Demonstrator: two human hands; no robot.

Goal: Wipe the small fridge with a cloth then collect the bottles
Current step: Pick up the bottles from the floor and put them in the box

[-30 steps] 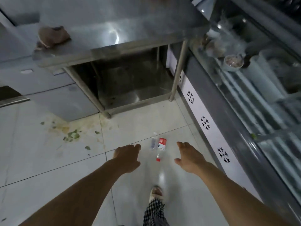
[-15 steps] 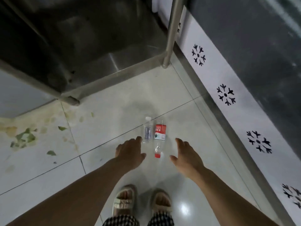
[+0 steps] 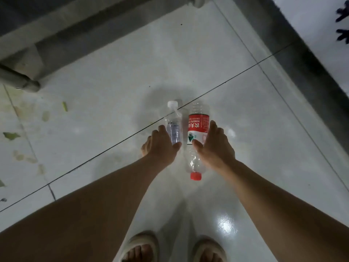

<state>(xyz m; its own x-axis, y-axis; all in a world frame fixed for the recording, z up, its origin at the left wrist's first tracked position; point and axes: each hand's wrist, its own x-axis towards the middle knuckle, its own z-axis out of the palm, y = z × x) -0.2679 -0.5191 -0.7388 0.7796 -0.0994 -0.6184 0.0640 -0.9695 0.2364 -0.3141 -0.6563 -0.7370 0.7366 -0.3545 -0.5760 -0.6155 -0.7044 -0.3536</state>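
- Small clear bottle: transparent plastic, white cap pointing away from the feet, faint bluish label round the middle. Lying on its side on the pale floor tile, across a dark grout line. Lower end hidden behind the fingers of the left hand.
- Red-label bottle: larger, clear ribbed plastic, looks empty, red and white label with white lettering, red cap pointing toward the feet. Lying on its side just to the right of the small one, roughly parallel, caps at opposite ends. Right hand spread against its right flank, thumb on the label.
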